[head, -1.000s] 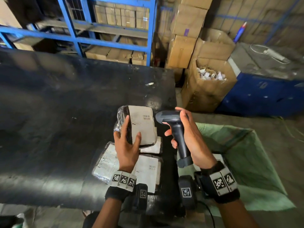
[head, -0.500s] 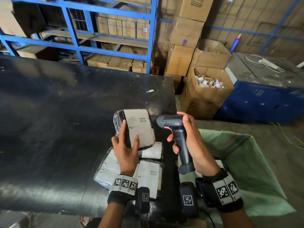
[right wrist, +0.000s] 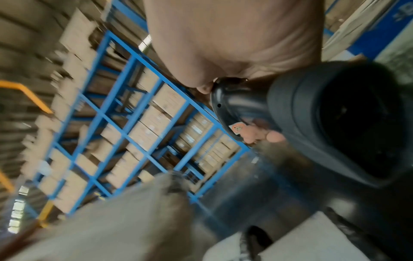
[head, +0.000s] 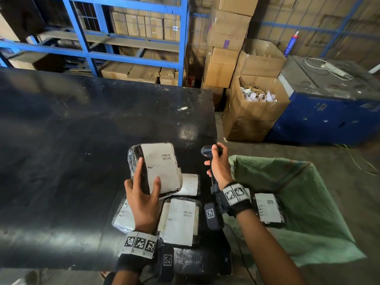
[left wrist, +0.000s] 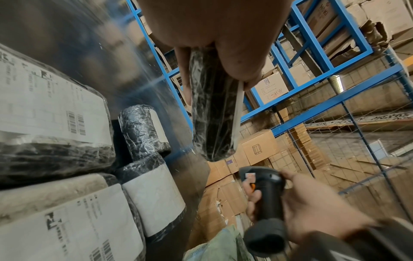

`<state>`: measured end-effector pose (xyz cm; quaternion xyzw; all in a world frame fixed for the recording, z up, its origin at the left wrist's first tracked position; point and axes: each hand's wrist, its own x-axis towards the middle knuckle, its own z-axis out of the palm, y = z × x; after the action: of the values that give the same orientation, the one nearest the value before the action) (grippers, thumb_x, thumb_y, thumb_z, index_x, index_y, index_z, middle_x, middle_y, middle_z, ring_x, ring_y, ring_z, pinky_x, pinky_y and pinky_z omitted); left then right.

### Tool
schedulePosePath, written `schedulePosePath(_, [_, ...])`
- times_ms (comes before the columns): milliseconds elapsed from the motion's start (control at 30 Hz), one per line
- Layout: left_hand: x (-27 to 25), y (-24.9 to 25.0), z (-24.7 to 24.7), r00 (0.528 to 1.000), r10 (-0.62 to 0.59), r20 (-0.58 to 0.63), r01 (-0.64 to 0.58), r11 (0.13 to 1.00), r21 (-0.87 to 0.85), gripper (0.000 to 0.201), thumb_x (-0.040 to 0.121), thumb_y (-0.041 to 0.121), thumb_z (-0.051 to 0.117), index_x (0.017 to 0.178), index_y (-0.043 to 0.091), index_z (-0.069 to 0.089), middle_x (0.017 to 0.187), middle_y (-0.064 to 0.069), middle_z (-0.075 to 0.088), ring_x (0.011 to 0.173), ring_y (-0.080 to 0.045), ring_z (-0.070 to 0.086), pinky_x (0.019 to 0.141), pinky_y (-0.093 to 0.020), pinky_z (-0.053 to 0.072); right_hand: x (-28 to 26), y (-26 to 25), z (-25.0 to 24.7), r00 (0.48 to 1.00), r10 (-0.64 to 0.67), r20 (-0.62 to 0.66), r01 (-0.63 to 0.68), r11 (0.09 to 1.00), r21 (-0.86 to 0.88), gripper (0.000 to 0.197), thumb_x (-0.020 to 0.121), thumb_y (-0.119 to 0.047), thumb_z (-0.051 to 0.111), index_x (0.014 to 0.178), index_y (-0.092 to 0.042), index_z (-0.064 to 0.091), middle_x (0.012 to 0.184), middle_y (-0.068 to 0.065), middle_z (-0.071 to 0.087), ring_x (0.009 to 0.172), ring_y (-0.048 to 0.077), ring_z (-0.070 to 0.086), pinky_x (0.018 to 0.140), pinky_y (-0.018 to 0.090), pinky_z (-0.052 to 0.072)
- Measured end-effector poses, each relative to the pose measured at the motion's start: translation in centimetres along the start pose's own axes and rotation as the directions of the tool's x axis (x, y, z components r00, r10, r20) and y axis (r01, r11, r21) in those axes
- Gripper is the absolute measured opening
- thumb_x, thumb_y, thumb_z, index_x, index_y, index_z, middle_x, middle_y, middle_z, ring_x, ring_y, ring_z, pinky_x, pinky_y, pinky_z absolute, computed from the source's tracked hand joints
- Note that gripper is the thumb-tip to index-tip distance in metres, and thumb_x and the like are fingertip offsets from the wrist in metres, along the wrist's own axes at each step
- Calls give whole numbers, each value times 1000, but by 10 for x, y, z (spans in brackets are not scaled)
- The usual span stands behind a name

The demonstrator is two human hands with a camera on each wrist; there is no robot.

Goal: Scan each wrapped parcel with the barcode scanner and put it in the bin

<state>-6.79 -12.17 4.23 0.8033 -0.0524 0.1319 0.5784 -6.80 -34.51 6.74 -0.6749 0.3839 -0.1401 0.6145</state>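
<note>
Now we hold the wrapped parcel (head: 158,167) up over the desk (head: 82,140) in our left hand (head: 141,200), label tilted toward the barcode scanner (head: 207,153) gripped in our right hand (head: 220,167), beside the bin (head: 308,202).

The held parcel (head: 158,167) is wrapped in glossy black film and labelled in white with black barcodes. A black scanner (head: 207,151) with an orange trigger is seen. The bin (head: 308,202) is lined in pale green; the worktop (head: 82,140) is black, the racking (head: 131,27) blue.
</note>
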Motion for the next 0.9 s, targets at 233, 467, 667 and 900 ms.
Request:
schedulePosePath(233, [9,-5,-5,1000,-19,25,18,999,32,73,88,19,75,151,33,42,106,-11,51,88,2,51,77,1,36,100,51,36,989,135,-54,-140,985,-103,45,96,-54,42,137,-38,36,130,11,57,103,35,66,37,21,43])
schedulePosePath(467, [35,-7,-2,997,-55,56,51,997,55,72,88,21,75,149,40,41,110,-5,51,96,-1,55,80,-5,36,145,103,52,951,310,13,-306,943,-129,45,101,-39,42,144,-29,33,126,16,58,87,28,60,45,30,47])
schedulePosePath(667, [64,-10,11,995,-48,89,43,997,62,72,89,21,74,151,38,40,112,4,52,100,22,48,80,7,34,154,119,54,955,295,17,-292,952,-96,48,103,-30,44,148,-19,33,119,15,59,85,29,62,70,40,51])
schedulePosePath(900, [74,-14,34,989,-78,128,82,996,-25,74,88,22,76,149,43,41,117,29,50,111,17,50,96,-13,40,138,65,38,995,57,-83,-88,891,-446,60,97,-55,38,152,-34,28,150,19,39,137,38,39,113,54,32])
